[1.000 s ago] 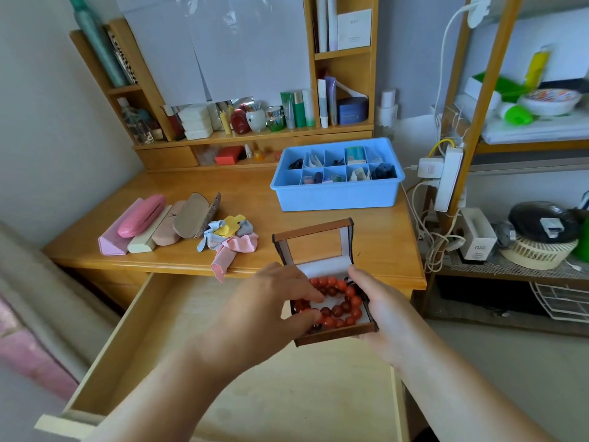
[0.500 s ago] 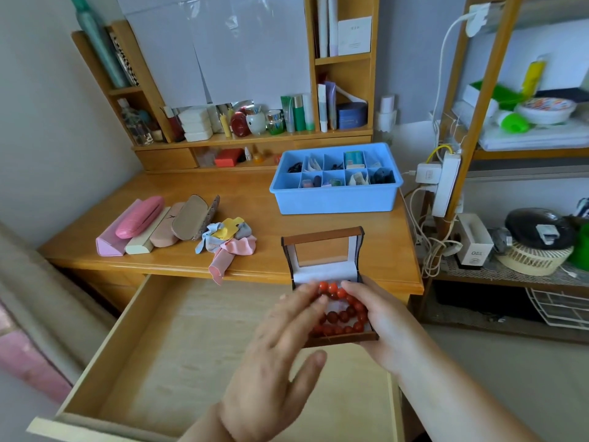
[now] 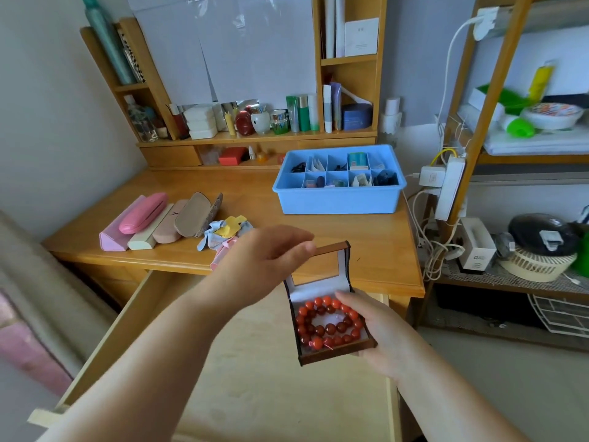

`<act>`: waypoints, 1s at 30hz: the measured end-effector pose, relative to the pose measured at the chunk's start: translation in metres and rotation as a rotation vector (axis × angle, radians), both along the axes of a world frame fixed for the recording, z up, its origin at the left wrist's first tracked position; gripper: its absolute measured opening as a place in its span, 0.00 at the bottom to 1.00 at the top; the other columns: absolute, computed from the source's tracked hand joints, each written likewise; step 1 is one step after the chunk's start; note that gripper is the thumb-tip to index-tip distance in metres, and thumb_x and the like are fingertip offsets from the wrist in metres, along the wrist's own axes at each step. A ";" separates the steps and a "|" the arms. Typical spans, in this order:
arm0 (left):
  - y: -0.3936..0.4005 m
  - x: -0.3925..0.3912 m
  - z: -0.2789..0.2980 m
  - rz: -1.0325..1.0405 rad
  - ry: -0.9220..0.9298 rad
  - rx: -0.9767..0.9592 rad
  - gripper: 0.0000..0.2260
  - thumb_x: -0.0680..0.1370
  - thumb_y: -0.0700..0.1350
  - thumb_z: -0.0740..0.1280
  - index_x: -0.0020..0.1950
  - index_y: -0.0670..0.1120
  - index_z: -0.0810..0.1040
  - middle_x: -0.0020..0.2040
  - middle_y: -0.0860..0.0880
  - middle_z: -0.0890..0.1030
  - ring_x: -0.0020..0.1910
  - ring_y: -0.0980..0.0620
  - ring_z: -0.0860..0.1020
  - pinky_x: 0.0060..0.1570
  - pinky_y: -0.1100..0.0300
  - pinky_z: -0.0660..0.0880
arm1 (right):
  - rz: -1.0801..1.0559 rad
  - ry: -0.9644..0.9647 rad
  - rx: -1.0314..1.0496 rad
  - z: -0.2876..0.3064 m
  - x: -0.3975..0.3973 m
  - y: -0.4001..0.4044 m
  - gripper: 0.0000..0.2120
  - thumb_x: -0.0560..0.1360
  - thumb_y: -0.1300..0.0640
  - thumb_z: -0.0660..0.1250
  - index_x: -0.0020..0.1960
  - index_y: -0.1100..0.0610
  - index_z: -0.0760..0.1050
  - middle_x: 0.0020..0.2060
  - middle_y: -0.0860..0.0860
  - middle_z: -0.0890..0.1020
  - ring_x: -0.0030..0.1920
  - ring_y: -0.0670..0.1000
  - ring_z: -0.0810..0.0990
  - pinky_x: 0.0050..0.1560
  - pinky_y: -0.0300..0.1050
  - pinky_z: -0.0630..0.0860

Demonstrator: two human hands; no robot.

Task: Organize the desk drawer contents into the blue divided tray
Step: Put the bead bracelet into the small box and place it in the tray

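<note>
Head view: my right hand (image 3: pixel 382 333) cradles the open box (image 3: pixel 328 317) of beads (image 3: pixel 330 323) over the drawer (image 3: pixel 255 378); my left hand (image 3: pixel 271 253) pinches its lid. I should close it gently, beads tucked inside, then carry it level to the tray (image 3: pixel 338 199), far right on the table (image 3: pixel 376 247).

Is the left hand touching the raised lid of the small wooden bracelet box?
Touching: the head view shows the left hand with fingertips on the lid's top edge of the box.
</note>
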State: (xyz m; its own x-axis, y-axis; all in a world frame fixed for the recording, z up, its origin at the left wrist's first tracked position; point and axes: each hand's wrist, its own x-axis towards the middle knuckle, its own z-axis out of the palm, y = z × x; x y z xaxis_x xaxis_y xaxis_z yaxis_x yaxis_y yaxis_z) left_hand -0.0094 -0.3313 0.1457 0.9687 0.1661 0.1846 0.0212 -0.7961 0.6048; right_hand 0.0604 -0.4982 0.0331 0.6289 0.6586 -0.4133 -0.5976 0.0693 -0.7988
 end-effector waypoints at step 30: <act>-0.043 -0.044 -0.099 -0.062 -0.368 0.435 0.14 0.75 0.45 0.63 0.57 0.44 0.82 0.59 0.49 0.81 0.57 0.52 0.80 0.50 0.53 0.80 | -0.010 0.602 0.566 -0.020 -0.029 0.019 0.35 0.73 0.39 0.63 0.64 0.69 0.73 0.63 0.65 0.75 0.63 0.62 0.75 0.63 0.57 0.72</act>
State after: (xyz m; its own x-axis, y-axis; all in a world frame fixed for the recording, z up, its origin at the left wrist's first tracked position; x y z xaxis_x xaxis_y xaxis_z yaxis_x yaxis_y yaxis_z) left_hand -0.0537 -0.3742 0.0469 0.8330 -0.0557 0.5505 -0.1834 -0.9665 0.1797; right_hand 0.0318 -0.4787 0.0132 0.4126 0.8639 -0.2887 -0.9095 0.3727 -0.1843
